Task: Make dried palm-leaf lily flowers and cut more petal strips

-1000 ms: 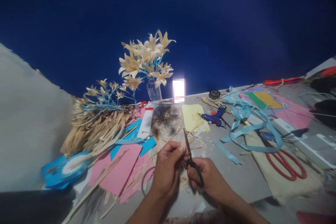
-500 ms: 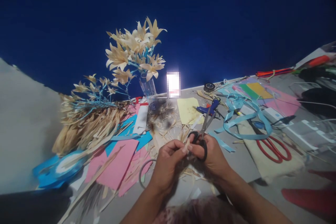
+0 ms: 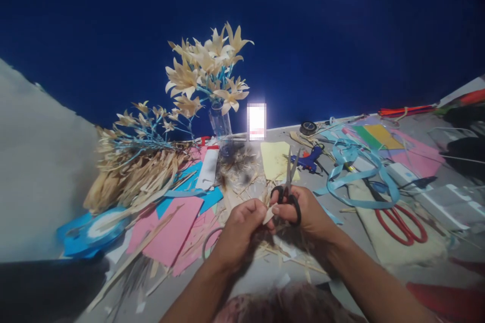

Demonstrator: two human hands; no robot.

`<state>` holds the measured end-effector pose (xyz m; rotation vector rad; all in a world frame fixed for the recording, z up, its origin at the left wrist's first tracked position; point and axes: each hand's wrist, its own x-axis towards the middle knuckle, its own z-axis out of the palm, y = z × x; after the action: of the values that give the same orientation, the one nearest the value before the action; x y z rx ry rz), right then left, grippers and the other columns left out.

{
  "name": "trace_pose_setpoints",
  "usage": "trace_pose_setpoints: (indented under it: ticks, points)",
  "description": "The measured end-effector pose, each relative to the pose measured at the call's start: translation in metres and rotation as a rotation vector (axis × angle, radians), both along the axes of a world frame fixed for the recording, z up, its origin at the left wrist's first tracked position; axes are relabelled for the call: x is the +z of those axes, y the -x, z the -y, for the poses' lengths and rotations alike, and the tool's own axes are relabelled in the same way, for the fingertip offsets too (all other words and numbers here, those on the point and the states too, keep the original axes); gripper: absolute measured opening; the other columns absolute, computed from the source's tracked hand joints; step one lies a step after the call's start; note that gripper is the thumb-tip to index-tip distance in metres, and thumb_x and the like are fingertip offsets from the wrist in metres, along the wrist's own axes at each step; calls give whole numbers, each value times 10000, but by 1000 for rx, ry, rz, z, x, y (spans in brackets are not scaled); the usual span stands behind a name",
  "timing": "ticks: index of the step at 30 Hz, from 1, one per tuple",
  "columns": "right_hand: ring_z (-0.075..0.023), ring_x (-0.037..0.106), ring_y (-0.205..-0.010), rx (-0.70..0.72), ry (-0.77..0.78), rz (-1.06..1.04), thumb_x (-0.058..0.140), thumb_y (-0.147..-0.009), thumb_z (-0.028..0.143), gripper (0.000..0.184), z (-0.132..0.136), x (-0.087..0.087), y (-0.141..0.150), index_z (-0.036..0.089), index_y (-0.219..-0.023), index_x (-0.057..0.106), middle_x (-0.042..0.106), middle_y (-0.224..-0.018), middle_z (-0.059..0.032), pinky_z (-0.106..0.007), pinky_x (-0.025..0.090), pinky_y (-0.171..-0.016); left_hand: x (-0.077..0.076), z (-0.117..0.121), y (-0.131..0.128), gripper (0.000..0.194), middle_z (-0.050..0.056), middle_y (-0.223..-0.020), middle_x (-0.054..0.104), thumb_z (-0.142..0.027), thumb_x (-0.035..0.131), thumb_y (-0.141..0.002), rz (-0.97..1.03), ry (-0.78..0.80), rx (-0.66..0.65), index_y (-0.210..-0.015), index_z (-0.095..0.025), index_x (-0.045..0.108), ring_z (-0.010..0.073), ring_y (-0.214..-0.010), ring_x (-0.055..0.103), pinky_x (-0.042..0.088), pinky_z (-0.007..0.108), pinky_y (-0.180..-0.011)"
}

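Note:
Between the fingertips of my left hand [image 3: 242,227] is a small pale piece of dried husk [image 3: 269,216], pinched tight. My right hand [image 3: 306,214] has its fingers through the handles of black-handled scissors [image 3: 290,189], whose blades point away from me and stand slightly apart. The right thumb and fingertip also touch the husk piece, so both hands meet at it. Husk scraps [image 3: 273,252] lie on the table beneath them. Beyond the scissors, a blue glue gun [image 3: 308,160] rests beside a yellow sheet [image 3: 273,161].
A clear vase [image 3: 221,123] of cream husk flowers [image 3: 204,65] stands at the back. Left are a dried husk bundle [image 3: 113,181], pink paper [image 3: 174,232] and a blue ribbon roll [image 3: 102,227]. Right are loose blue ribbon [image 3: 382,199], red-handled scissors [image 3: 401,229] and a white power strip [image 3: 441,202].
The scissors' blades were up against the husk; they have swung away from it, and my right fingertips have joined my left at the piece. The camera view has shifted slightly.

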<state>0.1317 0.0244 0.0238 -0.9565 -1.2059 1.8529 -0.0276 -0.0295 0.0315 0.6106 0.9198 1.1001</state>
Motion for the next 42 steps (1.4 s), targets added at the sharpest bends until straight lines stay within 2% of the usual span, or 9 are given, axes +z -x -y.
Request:
trace_pose_setpoints:
  ticks: [4, 12, 19, 23, 26, 29, 33, 38, 42]
  points:
    - [-133, 582, -508, -129, -50, -9, 808, -715, 351, 300, -6, 0, 4, 158, -847, 619, 649, -622, 5, -235, 442, -500, -2, -6, -2, 359, 55, -752, 667, -511, 710, -810, 174, 32, 47, -846, -157, 665, 158, -667, 614, 467, 272, -663]
    - [-126, 583, -558, -91, 3, -30, 851, -661, 282, 294, -4, -20, 13, 157, -810, 632, 633, -650, 12, -214, 436, -526, -22, -15, -3, 210, 0, -577, 586, -256, 770, -768, 9, 19, 94, -694, -152, 603, 90, -559, 476, 335, 211, -580]
    - [-99, 516, -582, -244, 125, -325, 874, -629, 270, 312, -10, -23, 21, 176, -747, 600, 578, -678, 31, -194, 438, -538, -19, -23, 5, 175, -16, -636, 523, -243, 734, -720, 449, -10, 190, -662, -166, 588, 121, -594, 488, 409, 276, -633]
    - [-122, 537, -567, -98, 113, -327, 854, -671, 309, 291, -11, -23, 20, 178, -751, 606, 590, -642, 16, -222, 450, -527, -19, -22, 7, 288, 19, -704, 580, -423, 717, -786, 321, 59, 159, -799, -140, 663, 136, -644, 542, 428, 266, -637]
    - [-147, 562, -554, -15, 82, -203, 846, -679, 344, 299, -10, -24, 18, 180, -778, 616, 607, -626, 8, -254, 457, -530, -23, -19, 6, 255, 28, -657, 611, -358, 775, -756, 136, 69, 67, -757, -139, 642, 123, -622, 541, 409, 237, -621]
    - [-123, 528, -567, -101, 34, -60, 857, -656, 378, 331, -10, -26, 15, 166, -791, 641, 599, -666, 11, -229, 409, -528, -27, -16, 7, 217, 11, -612, 622, -272, 802, -744, 24, 60, 61, -726, -149, 624, 98, -585, 528, 397, 214, -607]
    - [-102, 435, -526, -190, -48, 42, 808, -702, 489, 370, -8, -23, 10, 165, -729, 631, 540, -603, 27, -225, 324, -490, -26, -15, 9, 214, 4, -641, 653, -249, 817, -731, 111, 58, 168, -785, -163, 629, 105, -605, 569, 436, 215, -628]
    - [-141, 472, -584, 91, -180, 77, 611, -795, 725, 568, 10, -24, 12, 161, -727, 630, 606, -655, -40, -259, 359, -542, -21, -15, 6, 194, 17, -648, 646, -234, 777, -769, 232, 16, 212, -744, -159, 600, 123, -588, 588, 467, 224, -580]
    - [-129, 435, -579, 114, -128, 84, 631, -773, 736, 578, 20, -32, 17, 160, -729, 611, 594, -644, -31, -255, 332, -544, -22, -14, 7, 215, 13, -644, 634, -236, 785, -758, 248, 41, 240, -736, -161, 585, 118, -573, 581, 474, 212, -550]
